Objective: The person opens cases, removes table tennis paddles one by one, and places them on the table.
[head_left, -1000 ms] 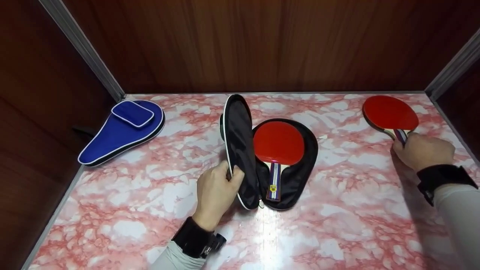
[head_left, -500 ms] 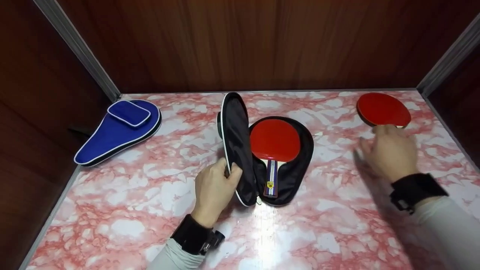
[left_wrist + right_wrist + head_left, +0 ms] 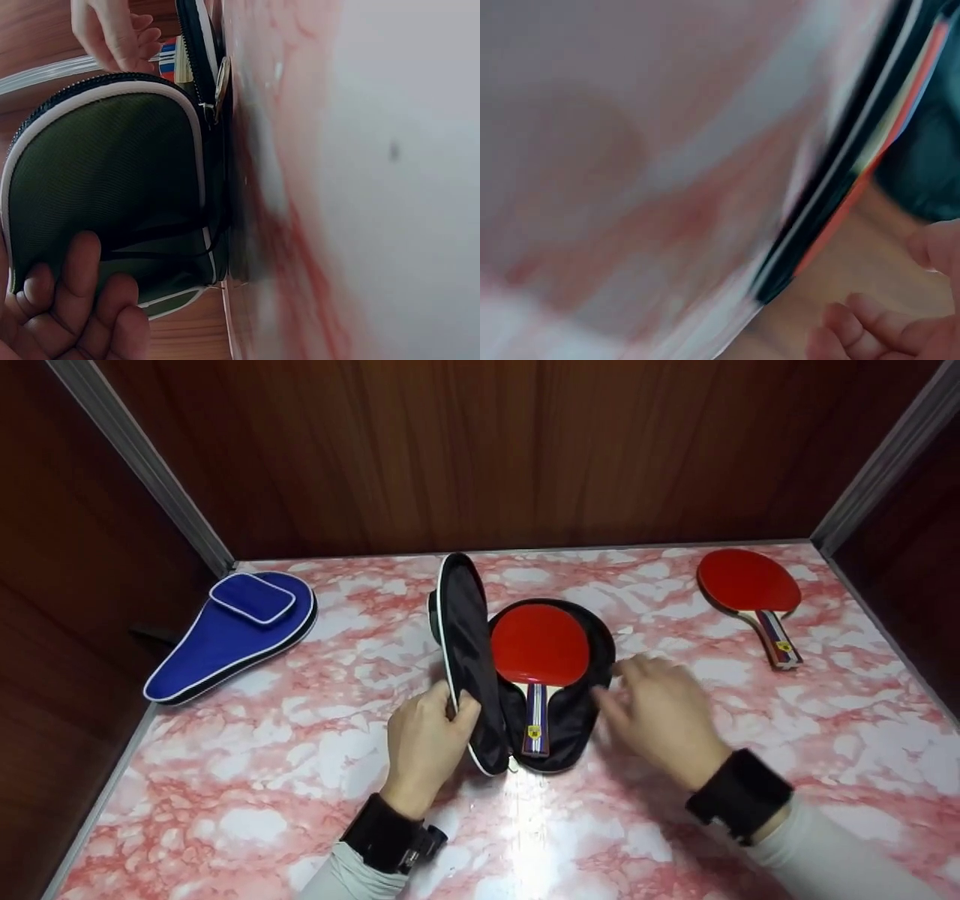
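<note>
My left hand point(image 3: 425, 744) grips the near edge of the raised cover point(image 3: 466, 645) of a paddle case, its thumb on the black inner side. From the left wrist view, the cover's outside point(image 3: 120, 165) is dark green with white piping and a black strap. A red table tennis paddle point(image 3: 541, 643) lies in the case's black lower half point(image 3: 589, 712), its striped handle toward me. My right hand point(image 3: 664, 720), fingers loosely bent and holding nothing, is by the right edge of that half; contact is unclear. A metal zipper pull point(image 3: 222, 88) hangs at the case's near end.
A second red paddle point(image 3: 750, 581) lies at the back right, handle toward me. At the left edge is a blue paddle case point(image 3: 225, 637) with a small pocket. Wooden walls point(image 3: 510, 450) stand behind and on both sides of the red-and-white marbled table point(image 3: 247, 825).
My right hand has let go of the second paddle's handle and moved left to the open case. That paddle stays on the table. My left hand keeps its grip on the cover.
</note>
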Demonstrator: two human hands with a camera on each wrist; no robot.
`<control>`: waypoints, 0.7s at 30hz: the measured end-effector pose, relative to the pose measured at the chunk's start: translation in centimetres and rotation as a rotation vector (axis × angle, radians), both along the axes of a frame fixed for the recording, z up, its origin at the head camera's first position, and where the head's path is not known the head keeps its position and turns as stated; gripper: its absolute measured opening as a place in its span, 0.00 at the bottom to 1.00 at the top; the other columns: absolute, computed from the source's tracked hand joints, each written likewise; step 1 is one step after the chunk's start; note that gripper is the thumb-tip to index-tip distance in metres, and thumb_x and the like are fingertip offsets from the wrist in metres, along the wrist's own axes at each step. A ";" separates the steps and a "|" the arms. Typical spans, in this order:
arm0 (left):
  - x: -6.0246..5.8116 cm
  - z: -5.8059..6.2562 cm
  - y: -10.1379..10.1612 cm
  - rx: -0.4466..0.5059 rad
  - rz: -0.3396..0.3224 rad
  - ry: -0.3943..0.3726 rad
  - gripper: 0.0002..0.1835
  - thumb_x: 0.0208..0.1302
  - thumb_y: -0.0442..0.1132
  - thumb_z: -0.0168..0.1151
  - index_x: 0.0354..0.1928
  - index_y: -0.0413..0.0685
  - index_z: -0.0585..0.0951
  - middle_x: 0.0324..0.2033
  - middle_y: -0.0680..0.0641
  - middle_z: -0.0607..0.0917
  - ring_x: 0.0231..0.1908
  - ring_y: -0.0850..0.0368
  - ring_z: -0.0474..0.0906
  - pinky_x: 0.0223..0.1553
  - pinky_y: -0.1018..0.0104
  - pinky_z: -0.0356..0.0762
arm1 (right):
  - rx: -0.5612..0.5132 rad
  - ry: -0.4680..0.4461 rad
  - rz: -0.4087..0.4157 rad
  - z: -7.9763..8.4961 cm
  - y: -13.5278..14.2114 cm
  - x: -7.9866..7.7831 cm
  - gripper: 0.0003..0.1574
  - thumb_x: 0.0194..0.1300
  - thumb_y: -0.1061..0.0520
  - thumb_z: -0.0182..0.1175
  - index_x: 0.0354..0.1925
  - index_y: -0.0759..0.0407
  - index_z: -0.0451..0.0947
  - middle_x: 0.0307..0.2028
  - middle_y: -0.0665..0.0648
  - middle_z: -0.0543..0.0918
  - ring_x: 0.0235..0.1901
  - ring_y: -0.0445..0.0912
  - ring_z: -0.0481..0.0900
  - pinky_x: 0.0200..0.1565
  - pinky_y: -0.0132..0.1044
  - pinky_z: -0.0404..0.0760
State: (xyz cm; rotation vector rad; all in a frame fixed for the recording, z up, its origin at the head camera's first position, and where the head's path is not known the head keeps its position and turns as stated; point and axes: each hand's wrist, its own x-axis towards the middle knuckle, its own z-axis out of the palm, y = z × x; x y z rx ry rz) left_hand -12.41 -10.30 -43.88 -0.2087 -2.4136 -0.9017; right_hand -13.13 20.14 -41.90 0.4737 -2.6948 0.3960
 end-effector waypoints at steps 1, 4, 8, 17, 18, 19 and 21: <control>0.0 0.0 0.0 -0.001 0.000 0.001 0.18 0.66 0.42 0.64 0.20 0.53 0.71 0.13 0.53 0.68 0.17 0.38 0.76 0.20 0.45 0.70 | 0.012 -0.007 0.010 0.0 -0.8 0.4 0.22 0.76 0.44 0.69 0.46 0.64 0.85 0.37 0.60 0.85 0.40 0.61 0.84 0.46 0.61 0.80; 0.1 0.0 0.0 -0.002 0.001 0.006 0.18 0.67 0.42 0.64 0.20 0.53 0.71 0.13 0.53 0.67 0.16 0.37 0.75 0.20 0.45 0.70 | 0.045 -0.006 0.036 -0.2 -2.8 1.3 0.24 0.75 0.41 0.71 0.40 0.61 0.83 0.32 0.57 0.82 0.35 0.59 0.83 0.42 0.58 0.80; 0.1 0.0 0.1 -0.001 -0.005 0.013 0.18 0.66 0.42 0.64 0.20 0.53 0.71 0.13 0.53 0.67 0.16 0.38 0.74 0.20 0.45 0.69 | 0.055 0.014 0.049 -0.6 -5.0 1.7 0.28 0.72 0.37 0.73 0.34 0.59 0.80 0.28 0.56 0.80 0.31 0.59 0.83 0.36 0.57 0.80; 0.3 0.0 0.2 0.005 -0.011 0.004 0.17 0.66 0.41 0.65 0.20 0.53 0.71 0.13 0.54 0.66 0.16 0.40 0.75 0.20 0.46 0.70 | 0.072 0.043 0.010 -1.5 -8.5 1.6 0.39 0.66 0.29 0.75 0.26 0.62 0.79 0.20 0.57 0.76 0.22 0.60 0.82 0.25 0.56 0.80; 0.3 0.1 0.2 0.005 -0.011 0.004 0.17 0.66 0.41 0.65 0.20 0.53 0.71 0.13 0.54 0.66 0.16 0.40 0.75 0.20 0.47 0.69 | 0.073 0.041 0.004 -1.5 -8.7 1.5 0.39 0.65 0.29 0.76 0.25 0.61 0.79 0.20 0.57 0.76 0.21 0.60 0.81 0.23 0.55 0.80; 0.3 0.1 0.2 0.005 -0.012 0.004 0.17 0.67 0.41 0.65 0.20 0.53 0.71 0.13 0.55 0.66 0.16 0.40 0.75 0.20 0.47 0.69 | 0.076 0.038 -0.002 -1.6 -8.8 1.4 0.39 0.64 0.29 0.76 0.23 0.61 0.78 0.19 0.57 0.76 0.20 0.60 0.81 0.23 0.55 0.79; 0.3 0.1 0.2 0.005 -0.014 0.008 0.17 0.67 0.41 0.65 0.20 0.53 0.71 0.13 0.54 0.66 0.16 0.41 0.74 0.20 0.47 0.69 | 0.081 0.021 -0.011 -1.7 -8.8 1.3 0.40 0.64 0.29 0.76 0.21 0.59 0.77 0.18 0.57 0.76 0.19 0.60 0.81 0.21 0.55 0.79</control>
